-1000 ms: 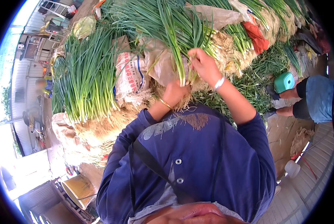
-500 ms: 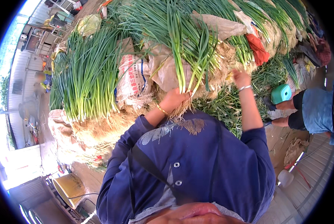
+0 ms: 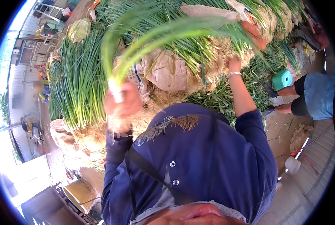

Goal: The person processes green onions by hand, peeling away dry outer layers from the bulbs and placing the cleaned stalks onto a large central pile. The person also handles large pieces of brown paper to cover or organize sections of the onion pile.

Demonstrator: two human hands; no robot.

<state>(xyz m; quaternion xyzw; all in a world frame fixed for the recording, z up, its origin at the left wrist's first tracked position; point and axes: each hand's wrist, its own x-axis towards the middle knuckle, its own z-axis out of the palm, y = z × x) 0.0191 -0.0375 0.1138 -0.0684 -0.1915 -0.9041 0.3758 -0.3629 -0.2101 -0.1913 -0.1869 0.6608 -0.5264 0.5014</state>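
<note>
My left hand (image 3: 124, 99) is closed around the white lower ends of a few green onions (image 3: 128, 62). Their pale roots dangle below the fist, and the long leaves arc up and over to the right, smeared by motion. Just left of that hand stands a large bundle of green onions (image 3: 83, 82), roots toward me. My right hand (image 3: 233, 64), with a bracelet at the wrist, reaches to the root ends of the heap of green onions (image 3: 197, 52); its fingers are too hidden to tell whether they grip.
A tan sack (image 3: 165, 71) lies between the bundles. Loose green trimmings (image 3: 212, 99) pile up on the right. Beyond stand a teal plastic stool (image 3: 281, 80) and another person's legs (image 3: 287, 99). A yellow bucket (image 3: 79, 195) sits at lower left.
My left hand has swung left with the green onions, away from the front of my chest, and their leaves now bend rightward. The right hand has moved slightly left and up, onto the roots.
</note>
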